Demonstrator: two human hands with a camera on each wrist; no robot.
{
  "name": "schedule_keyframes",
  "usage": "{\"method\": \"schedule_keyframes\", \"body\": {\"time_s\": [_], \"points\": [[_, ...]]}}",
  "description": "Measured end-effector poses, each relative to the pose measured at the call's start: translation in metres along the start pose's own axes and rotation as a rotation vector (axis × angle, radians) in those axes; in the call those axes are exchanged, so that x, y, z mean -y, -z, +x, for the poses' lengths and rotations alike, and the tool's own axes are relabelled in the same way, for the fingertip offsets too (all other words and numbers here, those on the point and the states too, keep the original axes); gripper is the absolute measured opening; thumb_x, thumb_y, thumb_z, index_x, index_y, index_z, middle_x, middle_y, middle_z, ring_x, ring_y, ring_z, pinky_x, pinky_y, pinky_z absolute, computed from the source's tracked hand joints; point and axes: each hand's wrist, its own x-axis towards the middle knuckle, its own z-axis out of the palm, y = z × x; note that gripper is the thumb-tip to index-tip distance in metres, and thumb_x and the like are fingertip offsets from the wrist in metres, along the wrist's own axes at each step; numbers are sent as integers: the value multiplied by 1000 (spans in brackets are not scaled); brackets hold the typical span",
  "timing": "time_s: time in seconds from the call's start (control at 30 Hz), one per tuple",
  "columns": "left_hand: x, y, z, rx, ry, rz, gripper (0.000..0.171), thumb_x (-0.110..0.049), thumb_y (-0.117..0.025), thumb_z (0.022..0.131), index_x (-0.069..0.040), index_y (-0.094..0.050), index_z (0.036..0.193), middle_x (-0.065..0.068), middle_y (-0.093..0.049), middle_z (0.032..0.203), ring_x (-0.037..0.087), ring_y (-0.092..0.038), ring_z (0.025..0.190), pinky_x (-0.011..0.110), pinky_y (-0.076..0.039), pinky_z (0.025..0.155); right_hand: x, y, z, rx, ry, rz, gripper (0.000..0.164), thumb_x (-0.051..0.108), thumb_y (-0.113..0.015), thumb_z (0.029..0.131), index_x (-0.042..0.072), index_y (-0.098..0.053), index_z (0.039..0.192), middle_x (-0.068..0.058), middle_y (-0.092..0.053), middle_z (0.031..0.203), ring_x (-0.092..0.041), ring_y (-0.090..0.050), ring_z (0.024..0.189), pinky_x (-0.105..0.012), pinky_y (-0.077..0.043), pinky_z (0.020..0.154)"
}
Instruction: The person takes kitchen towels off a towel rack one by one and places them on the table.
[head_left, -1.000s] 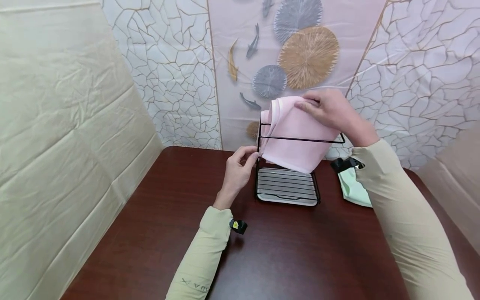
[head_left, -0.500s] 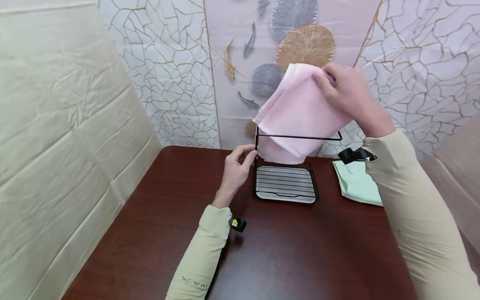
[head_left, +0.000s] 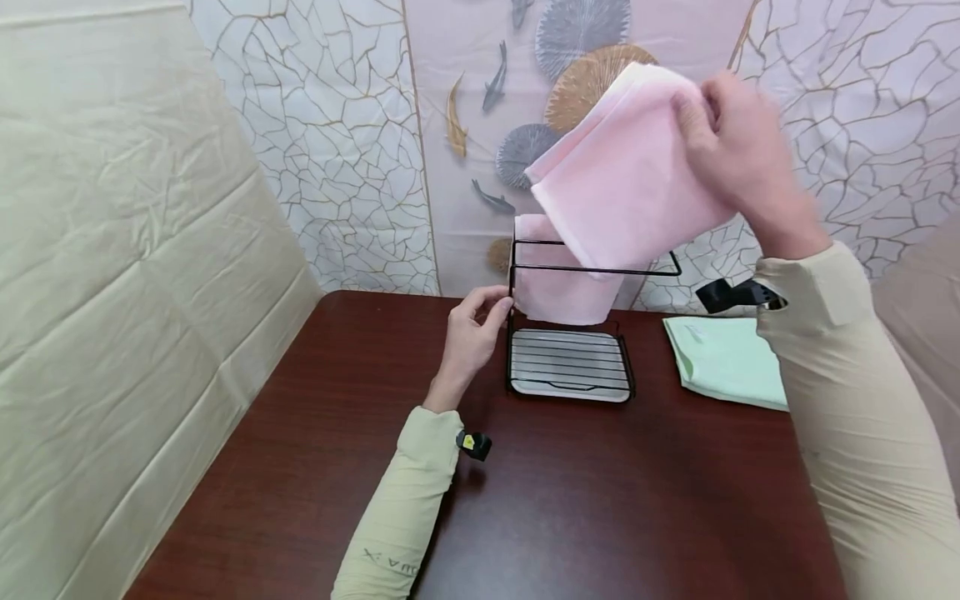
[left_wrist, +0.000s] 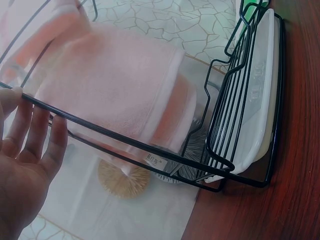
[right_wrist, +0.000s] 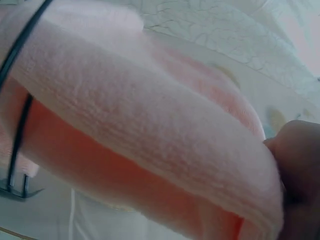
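Observation:
My right hand (head_left: 750,158) grips a folded pink towel (head_left: 630,183) with a pale hem, raised at the right; its lower corner overlaps the top bars of a black wire rack (head_left: 645,272). More pink towelling (head_left: 570,296) hangs at the rear of those bars, below the raised part. In the right wrist view the towel's thick fold (right_wrist: 150,115) fills much of the picture, with the hand partly dark at the edge. My left hand (head_left: 471,333) pinches the rack's left upright between thumb and fingers. The left wrist view shows the fingers (left_wrist: 55,140) along this black wire (left_wrist: 110,133).
A white tray (head_left: 568,393) lies under the wire grid at the rack's base. Right of the rack, a folded mint-green cloth (head_left: 727,367) lies on the dark red-brown table (head_left: 600,500). Patterned fabric (head_left: 337,167) hangs close behind the table.
My right hand has lifted the pink towel up and to the right from the rack's top bars, exposing the pink towelling behind. My left hand stays on the upright.

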Motion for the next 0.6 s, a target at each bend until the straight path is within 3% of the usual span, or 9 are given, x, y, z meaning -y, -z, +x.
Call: {"method": "schedule_keyframes", "body": {"time_s": [0.2, 0.47, 0.6], "points": [[2, 0, 0, 3, 14, 8, 20, -10, -63, 96, 3, -68, 110, 17, -67, 99, 38, -63, 78, 23, -55, 69, 8, 15, 1, -88, -28, 16, 24, 41, -49, 97, 30, -45, 77, 16, -40, 64, -4, -37, 62, -24, -30, 57], [1, 2, 2, -13, 16, 4, 21, -12, -63, 96, 2, -69, 110, 18, -68, 100, 6, -61, 75, 26, -58, 70, 16, 34, -3, -162, -134, 63, 24, 45, -48, 96, 39, -40, 74, 28, -39, 64, 9, -40, 61, -15, -33, 55], [1, 3, 2, -12, 16, 8, 21, -11, -64, 95, 4, -68, 109, 18, -67, 99, 15, -62, 75, 25, -57, 69, 16, 42, -7, -184, -154, 84, 24, 42, -49, 97, 39, -41, 75, 28, -40, 64, 11, -41, 59, -9, -33, 50]]}}
